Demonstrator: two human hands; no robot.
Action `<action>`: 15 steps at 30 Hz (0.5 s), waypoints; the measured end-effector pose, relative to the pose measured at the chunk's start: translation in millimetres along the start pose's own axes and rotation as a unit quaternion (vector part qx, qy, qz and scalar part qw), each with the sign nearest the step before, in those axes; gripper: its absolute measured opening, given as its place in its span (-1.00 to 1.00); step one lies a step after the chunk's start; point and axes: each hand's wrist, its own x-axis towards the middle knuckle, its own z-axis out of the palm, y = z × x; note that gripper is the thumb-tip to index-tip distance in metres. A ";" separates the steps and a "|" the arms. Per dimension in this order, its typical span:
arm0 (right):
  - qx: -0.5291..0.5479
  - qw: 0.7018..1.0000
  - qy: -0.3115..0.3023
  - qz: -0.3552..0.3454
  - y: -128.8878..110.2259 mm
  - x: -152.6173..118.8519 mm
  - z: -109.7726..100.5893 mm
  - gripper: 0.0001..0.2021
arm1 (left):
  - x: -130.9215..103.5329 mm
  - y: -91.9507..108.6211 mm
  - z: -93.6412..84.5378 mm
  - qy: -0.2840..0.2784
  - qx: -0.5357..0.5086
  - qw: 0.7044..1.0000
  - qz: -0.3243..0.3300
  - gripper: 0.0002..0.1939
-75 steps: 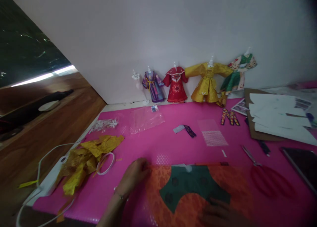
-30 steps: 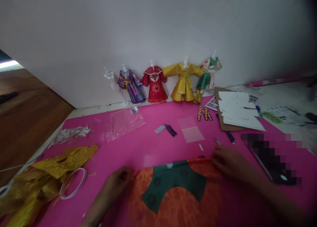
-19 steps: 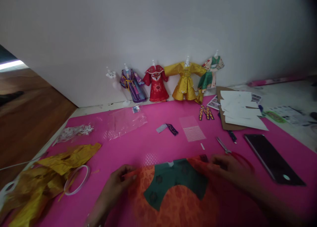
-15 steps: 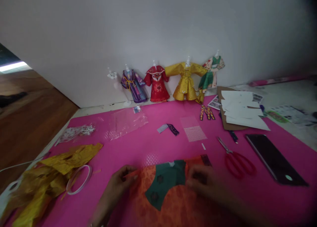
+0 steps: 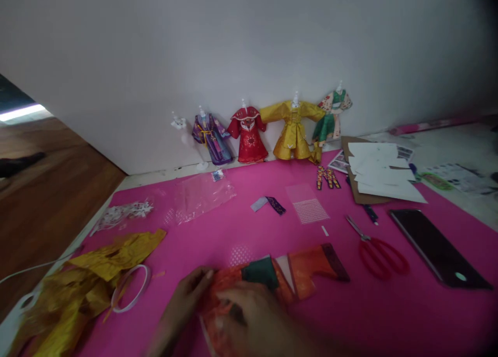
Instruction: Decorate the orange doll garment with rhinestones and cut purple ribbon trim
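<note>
Cloth (image 5: 262, 273) lies folded on mat (image 5: 252, 232); likely light, soft, easily creased, best taken by its edges. Left hand (image 5: 190, 290) half-curled at left edge, right hand (image 5: 251, 315) loosely bent over it; grips unclear.

Four small outfits (image 5: 252, 141) upper centre, two hands (image 5: 257, 315) and one orange garment (image 5: 305, 266) lower centre, one phone (image 5: 439, 249), one pair of scissors (image 5: 365, 238) right

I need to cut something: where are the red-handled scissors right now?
In the head view, the scissors lie on the pink mat right of centre, between the orange cloth on their left and the black phone on their right.
</note>
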 end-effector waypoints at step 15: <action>-0.062 0.994 0.050 0.071 71.9 -45.6 -97.9 -0.73 | -52.4 41.0 37.5 -0.019 0.213 0.973 0.087 -0.86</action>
